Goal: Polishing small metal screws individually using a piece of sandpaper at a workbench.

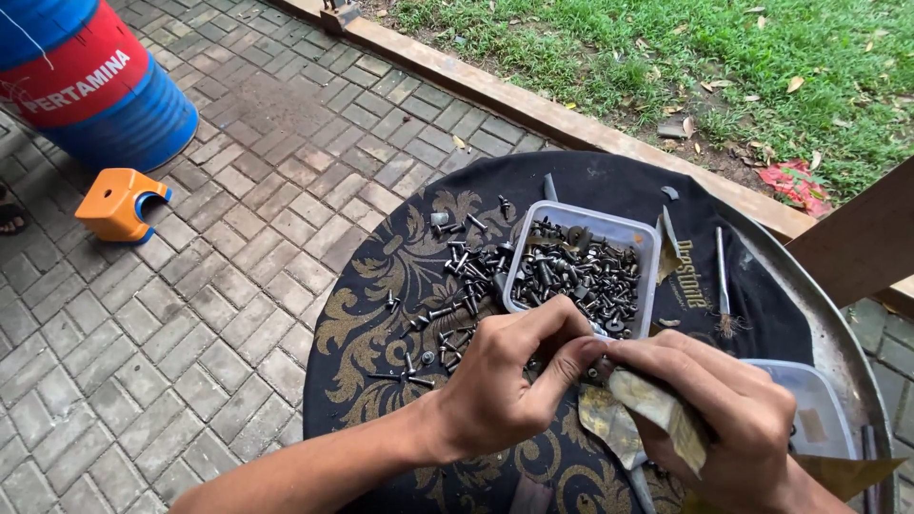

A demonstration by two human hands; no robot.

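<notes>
My left hand [509, 376] and my right hand [719, 419] meet over a round table draped with a black cloth with gold ornament [381, 305]. Left fingers are pinched together at the right hand's fingertips, apparently on a small dark piece I cannot make out. My right hand grips a dirty, crumpled rag or paper [657, 409]. Just beyond the hands stands a clear rectangular plastic tub [647, 243] full of dark screws and bolts. Several loose screws [447, 305] lie scattered on the cloth to the tub's left.
A second clear plastic container [819, 405] sits at the right, beside my right hand. A thin metal rod [722, 271] lies right of the tub. On the brick paving stand a blue and red drum [90, 81] and an orange stool [119, 202]. Grass lies beyond a concrete kerb [495, 90].
</notes>
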